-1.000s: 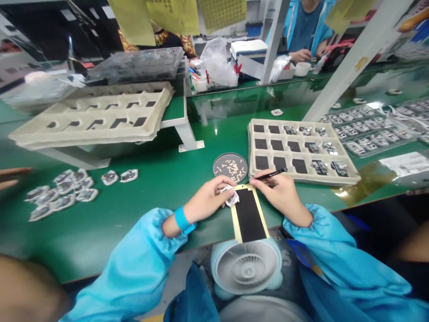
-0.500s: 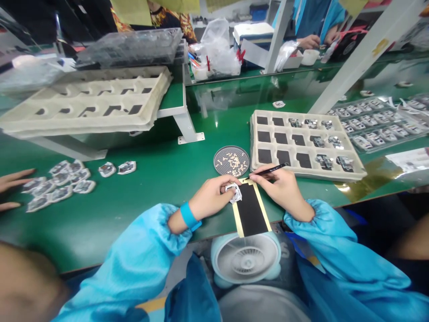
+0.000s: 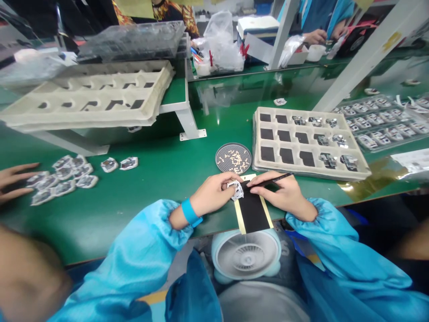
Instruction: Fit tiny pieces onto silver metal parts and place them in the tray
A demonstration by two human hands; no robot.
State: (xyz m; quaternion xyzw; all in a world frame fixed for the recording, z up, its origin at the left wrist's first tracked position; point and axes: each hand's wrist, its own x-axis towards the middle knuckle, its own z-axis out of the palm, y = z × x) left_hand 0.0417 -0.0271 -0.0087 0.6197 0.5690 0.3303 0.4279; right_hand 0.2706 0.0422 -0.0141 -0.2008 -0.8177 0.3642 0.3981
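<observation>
My left hand (image 3: 214,193) is closed on a small white and silver part (image 3: 238,192), fingertips at its edges, over the upper left of a black mat (image 3: 256,215) with yellow tape edges. Pinched in my right hand (image 3: 284,193) are black tweezers (image 3: 279,178), lying nearly level. Their tip is close beside the part, and whether it touches or grips anything is too small to tell. Just beyond my hands sits a round grey perforated dish (image 3: 222,151) with many tiny cream pieces scattered in it.
A beige compartment tray (image 3: 311,171) with metal parts stands right, clear trays of white parts (image 3: 380,137) beyond it. Left, similar parts (image 3: 67,172) lie grouped near another person's hand (image 3: 16,181). A raised metal shelf (image 3: 187,120) bears another beige tray (image 3: 100,117). A slanted post (image 3: 358,58) rises right.
My right hand has brought the tweezers' tip from the mat's taped top edge down beside the part. My left hand still holds the part in about the same place.
</observation>
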